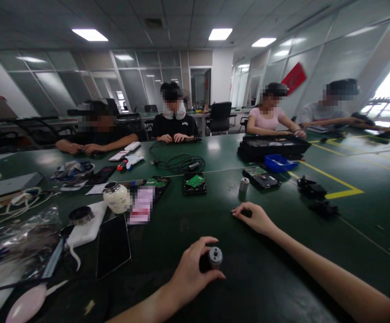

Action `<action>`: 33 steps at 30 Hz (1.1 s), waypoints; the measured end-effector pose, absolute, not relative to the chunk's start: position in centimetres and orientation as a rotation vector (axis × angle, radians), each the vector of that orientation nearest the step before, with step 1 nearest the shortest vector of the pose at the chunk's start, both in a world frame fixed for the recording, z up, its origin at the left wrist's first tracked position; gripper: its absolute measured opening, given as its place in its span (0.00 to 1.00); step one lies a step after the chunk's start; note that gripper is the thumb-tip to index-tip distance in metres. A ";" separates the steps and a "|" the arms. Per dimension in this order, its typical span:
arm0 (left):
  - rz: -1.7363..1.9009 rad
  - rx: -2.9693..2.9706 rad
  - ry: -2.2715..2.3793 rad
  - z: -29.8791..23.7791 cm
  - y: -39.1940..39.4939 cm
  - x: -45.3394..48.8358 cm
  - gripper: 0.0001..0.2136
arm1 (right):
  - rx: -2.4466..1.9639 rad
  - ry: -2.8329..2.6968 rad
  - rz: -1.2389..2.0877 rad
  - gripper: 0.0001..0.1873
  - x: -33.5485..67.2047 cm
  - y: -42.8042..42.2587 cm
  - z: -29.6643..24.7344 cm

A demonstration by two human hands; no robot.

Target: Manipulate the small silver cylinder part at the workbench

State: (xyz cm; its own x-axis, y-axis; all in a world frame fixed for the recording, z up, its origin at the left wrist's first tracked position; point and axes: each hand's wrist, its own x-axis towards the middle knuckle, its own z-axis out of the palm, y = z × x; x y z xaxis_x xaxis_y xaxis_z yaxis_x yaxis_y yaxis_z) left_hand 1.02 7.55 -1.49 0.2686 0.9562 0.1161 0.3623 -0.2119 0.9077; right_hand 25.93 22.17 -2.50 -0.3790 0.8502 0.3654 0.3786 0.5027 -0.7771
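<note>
My left hand (193, 267) is curved around a small metal cylinder (215, 256), which looks like a motor and stands upright with holes in its end face. The thumb and fingers are apart on either side of it; contact is hard to make out. To the right and farther off, my right hand (257, 218) hovers low over the table, thumb and forefinger tips brought together in a pinch. Anything between those tips is too small to name. A similar metal cylinder (244, 184) stands just beyond the right hand.
Left lie a dark-screened tablet (114, 245), a cream jar (116, 197) and a plastic bag (19, 242). Farther off are hard drives (264, 178), a green circuit board (195, 181), a coiled black cable (181, 162), a blue tray (279, 163) and a black case (269, 148). Several people sit opposite.
</note>
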 end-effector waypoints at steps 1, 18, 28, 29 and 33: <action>0.925 1.732 1.211 -1.5 7.6 1.0 0.32 | -1.013 -1.980 0.765 0.07 26.1 22.3 -2.7; 0.932 1.732 1.207 -1.4 7.5 1.0 0.32 | -0.973 -1.907 0.806 0.09 24.0 20.1 -1.1; 0.953 1.814 1.210 -1.8 7.6 1.1 0.31 | -0.538 -2.191 0.916 0.11 19.9 11.7 3.2; 0.943 1.818 1.208 -1.8 7.6 1.1 0.31 | -0.539 -2.198 0.908 0.11 19.9 11.7 3.0; 0.939 1.829 1.214 -1.7 7.7 1.1 0.31 | -0.553 -2.201 0.872 0.11 20.1 12.0 2.4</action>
State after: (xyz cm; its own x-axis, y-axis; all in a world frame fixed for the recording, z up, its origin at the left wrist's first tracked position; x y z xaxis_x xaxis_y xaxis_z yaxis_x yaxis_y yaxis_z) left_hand 1.11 7.65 -1.66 0.2855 0.9426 0.1733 0.4043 -0.2824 0.8699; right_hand 20.05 11.97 2.43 -0.6669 0.5962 0.4469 0.1283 0.6827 -0.7193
